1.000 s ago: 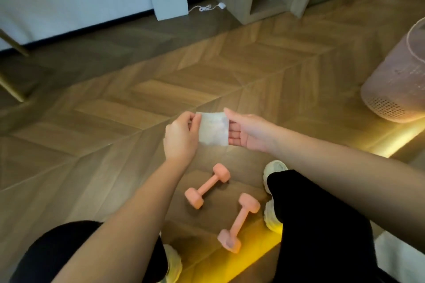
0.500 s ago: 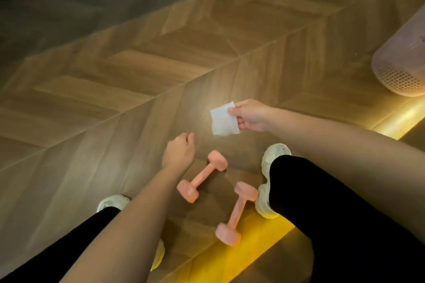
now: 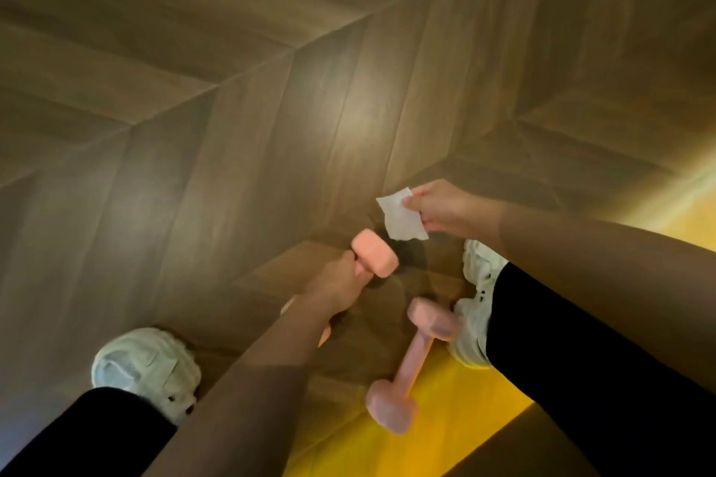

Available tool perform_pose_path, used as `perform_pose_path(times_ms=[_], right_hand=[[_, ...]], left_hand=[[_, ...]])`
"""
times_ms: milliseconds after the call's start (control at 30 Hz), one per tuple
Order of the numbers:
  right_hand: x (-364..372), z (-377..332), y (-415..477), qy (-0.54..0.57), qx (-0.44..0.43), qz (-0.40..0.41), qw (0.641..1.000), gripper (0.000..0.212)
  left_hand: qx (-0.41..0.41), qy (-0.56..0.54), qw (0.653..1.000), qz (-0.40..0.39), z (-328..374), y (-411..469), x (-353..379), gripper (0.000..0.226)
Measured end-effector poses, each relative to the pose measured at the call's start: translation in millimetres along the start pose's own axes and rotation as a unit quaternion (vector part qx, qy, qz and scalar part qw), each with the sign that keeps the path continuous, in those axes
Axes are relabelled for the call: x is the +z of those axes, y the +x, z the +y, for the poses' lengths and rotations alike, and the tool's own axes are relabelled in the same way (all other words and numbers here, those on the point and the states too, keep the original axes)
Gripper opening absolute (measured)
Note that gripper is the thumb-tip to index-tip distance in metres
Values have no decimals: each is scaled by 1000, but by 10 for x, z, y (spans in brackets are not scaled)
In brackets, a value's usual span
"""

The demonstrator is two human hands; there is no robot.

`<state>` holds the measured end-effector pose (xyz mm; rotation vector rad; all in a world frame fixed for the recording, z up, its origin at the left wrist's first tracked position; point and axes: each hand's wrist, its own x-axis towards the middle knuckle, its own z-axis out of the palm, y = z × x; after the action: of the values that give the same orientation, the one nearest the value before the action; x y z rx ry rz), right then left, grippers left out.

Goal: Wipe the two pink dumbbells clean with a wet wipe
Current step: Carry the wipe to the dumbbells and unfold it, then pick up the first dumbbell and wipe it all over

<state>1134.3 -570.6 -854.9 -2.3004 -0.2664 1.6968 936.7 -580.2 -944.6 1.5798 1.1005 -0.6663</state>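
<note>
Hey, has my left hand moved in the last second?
Yes. The left hand let go of the wipe and went down to the upper dumbbell, gripping its handle, up-left of the lower dumbbell.

No text, brand or number is legible: none on the white wet wipe in the right hand, none on the pink dumbbell the left hand grips.
</note>
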Motion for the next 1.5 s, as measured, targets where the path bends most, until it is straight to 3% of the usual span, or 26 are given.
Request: perform_pose_path(times_ms=[233,400,500,633,767,867,933,1067,1200,1267,1367,1500], right_hand=[[-78,-337,-498,-24,-63,0,998,38],[-54,-678,-1510,5,-192,-7,981,15],[-56,-723,-2179,59,-286,-9,956,27],[12,-645,-2978,129,-416,-3,900,23],[195,-520,-3370,154,-488,11,859,43],[353,-495,-3384,127,-512,6,849,50],[448,-523,-3312,92,-516,-36,851,44],[554,-714,-3177,88,-513,-119,845,32],[623,-766,-3115,92,-531,-117,834,44],[656,-692,-3079,82,-527,-121,837,33],[684,-640,-3045,93,-494,-155,850,40],[673,-627,-3006,106,-491,-135,854,40]], left_hand=[[24,-57,997,51,91,-545,-411,36],[81,-89,980,158,550,-1610,-1199,45],[120,-102,962,224,815,-2425,-1545,56],[169,-65,934,307,971,-3332,-1721,43],[183,-30,917,353,886,-3833,-1608,51],[169,-42,912,372,755,-3952,-1461,89],[159,-40,912,377,658,-3922,-1403,95],[134,-4,919,371,553,-3747,-1432,96],[117,-43,921,368,440,-3645,-1468,91],[114,-60,920,371,377,-3634,-1452,80],[124,-17,922,366,363,-3659,-1398,84],[131,16,923,361,427,-3659,-1351,88]])
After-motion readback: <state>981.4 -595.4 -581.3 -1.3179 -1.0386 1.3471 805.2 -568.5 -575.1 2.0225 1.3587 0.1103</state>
